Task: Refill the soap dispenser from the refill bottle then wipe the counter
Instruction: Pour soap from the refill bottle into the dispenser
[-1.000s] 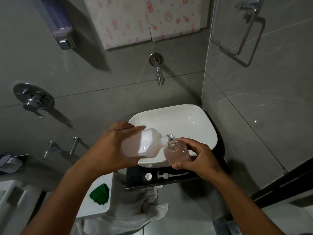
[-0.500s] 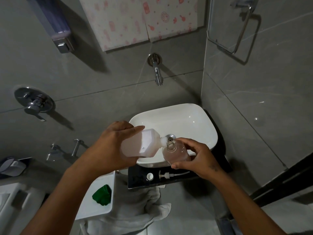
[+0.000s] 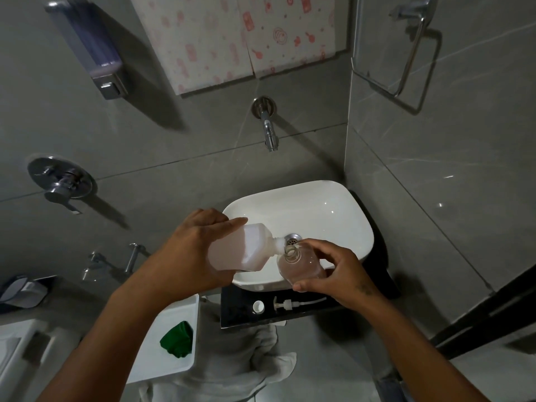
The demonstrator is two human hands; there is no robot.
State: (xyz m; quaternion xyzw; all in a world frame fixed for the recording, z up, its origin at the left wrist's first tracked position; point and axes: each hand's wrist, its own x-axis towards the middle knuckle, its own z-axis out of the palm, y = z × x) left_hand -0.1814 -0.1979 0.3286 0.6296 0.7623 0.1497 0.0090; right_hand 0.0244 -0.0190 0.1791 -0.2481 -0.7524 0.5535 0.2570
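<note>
Little has changed over the last second: the view has drifted slightly, while the hands and both bottles keep the same pose over the basin (image 3: 333,204), so the pour is evidently continuing rather than starting or ending. That puts the task in its first half; the refill is under way, and capping and wiping are not yet done.

The left hand (image 3: 191,250) is wrapped around the refill bottle (image 3: 240,248), fingers closed over its far side, tipping it nearly flat with the neck pointing right. Its spout meets the open mouth of the dispenser (image 3: 300,264), a clear bottle held tilted at the near rim of the basin. The right hand (image 3: 333,268) pinches the dispenser between thumb and curled fingers. The fill level inside the clear bottle is hard to judge, and no stream can be made out at the mouth.

On the dark counter (image 3: 235,303) just near the basin lie the pump (image 3: 293,303) and, left of it, a small white cap (image 3: 258,306), both off and waiting. A green cloth (image 3: 177,339) sits lower left on a white surface, likely for the wipe.

No brand, label or writing can be read on either bottle. The wall panel (image 3: 232,39) at the far side carries a pink pattern, but no legible words.
</note>
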